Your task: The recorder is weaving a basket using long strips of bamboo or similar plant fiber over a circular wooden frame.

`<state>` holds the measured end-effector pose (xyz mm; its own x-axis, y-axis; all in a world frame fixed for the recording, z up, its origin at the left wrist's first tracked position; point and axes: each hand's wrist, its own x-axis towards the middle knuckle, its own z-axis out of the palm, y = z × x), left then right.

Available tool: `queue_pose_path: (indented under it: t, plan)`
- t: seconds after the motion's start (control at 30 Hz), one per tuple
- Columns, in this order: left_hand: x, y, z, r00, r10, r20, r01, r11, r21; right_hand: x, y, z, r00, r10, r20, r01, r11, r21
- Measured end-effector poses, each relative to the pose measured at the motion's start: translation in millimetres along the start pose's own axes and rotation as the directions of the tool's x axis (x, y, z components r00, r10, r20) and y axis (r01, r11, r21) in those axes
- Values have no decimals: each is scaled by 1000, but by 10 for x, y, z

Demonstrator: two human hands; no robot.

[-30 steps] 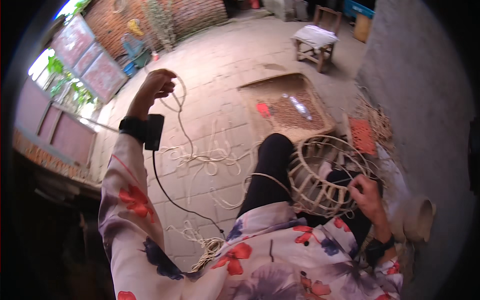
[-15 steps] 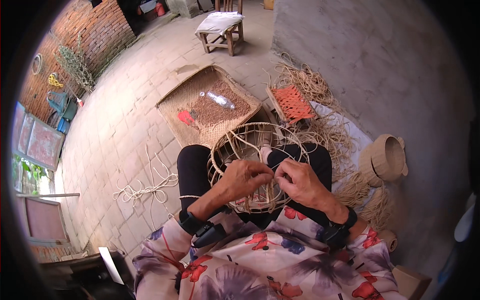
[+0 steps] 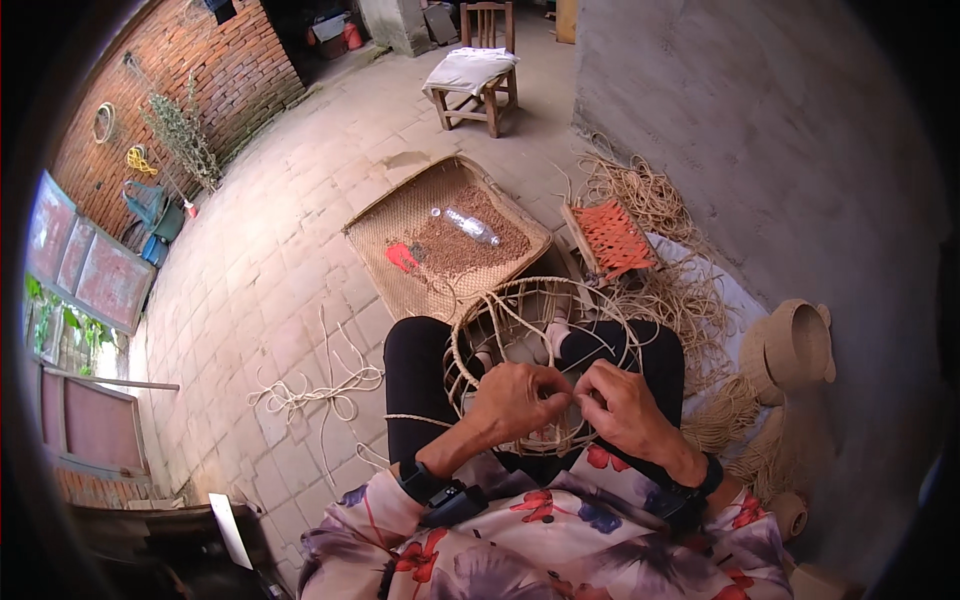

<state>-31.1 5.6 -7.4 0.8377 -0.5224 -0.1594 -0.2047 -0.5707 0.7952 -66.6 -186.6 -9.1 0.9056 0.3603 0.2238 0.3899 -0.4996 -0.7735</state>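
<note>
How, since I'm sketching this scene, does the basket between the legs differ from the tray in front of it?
The basket has a round rim, while the tray is four-sided. The basket's frame is open, with wide gaps; the tray is closely woven. The left hand and right hand are at the basket; the tray, untouched, holds a bottle and brown bits. Both are tan.

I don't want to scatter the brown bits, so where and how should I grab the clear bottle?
Grip the clear bottle around its middle, probably best straight from above: it lies on its side on the brown bits, its upper side uncovered.
</note>
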Motion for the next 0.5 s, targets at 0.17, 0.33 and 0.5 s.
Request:
queue_pose_path:
  t: [0.17,0.33,0.5]
  plan:
    - [-27,-2,50,999,16,-38,-15,999,45,10,1,-39,998,54,43,-55,998,5]
    - [-30,7,120,993,86,-83,-80,994,71,344,4,-149,959,285,5,-285,958,46]
    - [-45,-35,107,992,94,-82,-86,992,90,717,333,111,861,318,396,-506,471,722]
